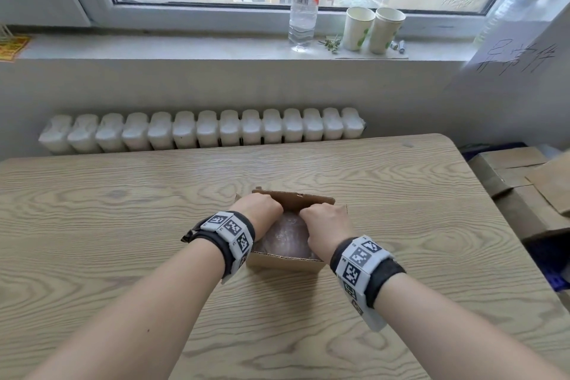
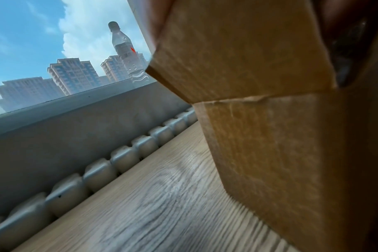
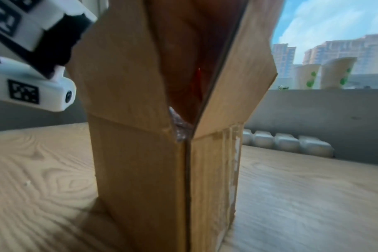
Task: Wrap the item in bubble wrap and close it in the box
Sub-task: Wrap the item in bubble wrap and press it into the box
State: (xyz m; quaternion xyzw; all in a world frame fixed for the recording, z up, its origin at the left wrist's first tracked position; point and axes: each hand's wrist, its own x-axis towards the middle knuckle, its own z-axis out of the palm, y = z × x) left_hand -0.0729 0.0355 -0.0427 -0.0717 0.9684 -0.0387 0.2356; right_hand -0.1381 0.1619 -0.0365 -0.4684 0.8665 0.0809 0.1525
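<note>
Both hands, left hand [image 1: 260, 210] and right hand [image 1: 327, 225], curl their fingers over a cardboard box's [image 1: 285, 262] flaps. A bubble-wrapped item [image 1: 287, 237] sits inside, on the wooden worktop [image 1: 123, 225].

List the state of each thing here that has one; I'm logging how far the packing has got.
box: open, upright on the table, far flap raised.
wrapped item: inside the box, covered in bubble wrap.
left hand: fingers curled over the box's left edge.
right hand: fingers curled over the right edge.
water bottle: upright, nearly empty.
paper cups: upright.
</note>
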